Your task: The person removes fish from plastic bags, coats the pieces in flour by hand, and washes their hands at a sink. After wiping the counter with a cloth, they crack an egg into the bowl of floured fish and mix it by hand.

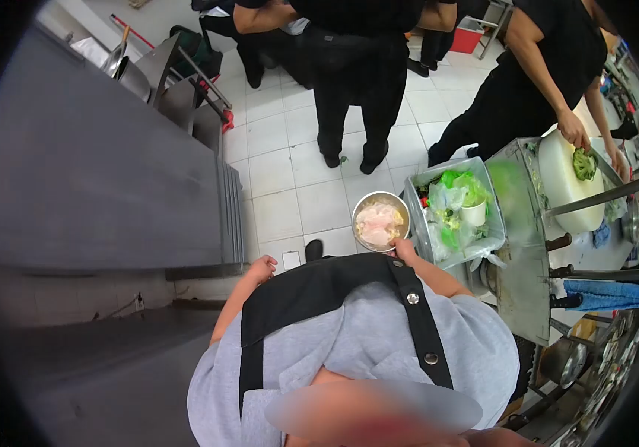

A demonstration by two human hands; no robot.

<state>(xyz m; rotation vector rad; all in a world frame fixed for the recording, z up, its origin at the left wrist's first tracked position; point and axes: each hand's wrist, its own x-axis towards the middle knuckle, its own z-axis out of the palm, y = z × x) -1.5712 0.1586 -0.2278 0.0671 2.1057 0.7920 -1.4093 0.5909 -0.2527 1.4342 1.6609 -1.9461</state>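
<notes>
A round metal bowl (357, 232) holds pale pink raw meat (377, 223) with yellowish bits. My right hand (404, 250) grips the bowl at its near rim, close to the apron. On the other side, my left hand (264, 268) hangs beside the apron with its fingers loosely apart and nothing in them. Just right of the bowl is a grey plastic bin (496, 223) with green and clear bags, scraps and a white cup in it.
A co-worker (550, 67) cuts a green vegetable (585, 164) on a white board (558, 179) at the right counter. Other people stand ahead on the tiled floor (271, 171). A large metal unit (103, 164) fills the left side.
</notes>
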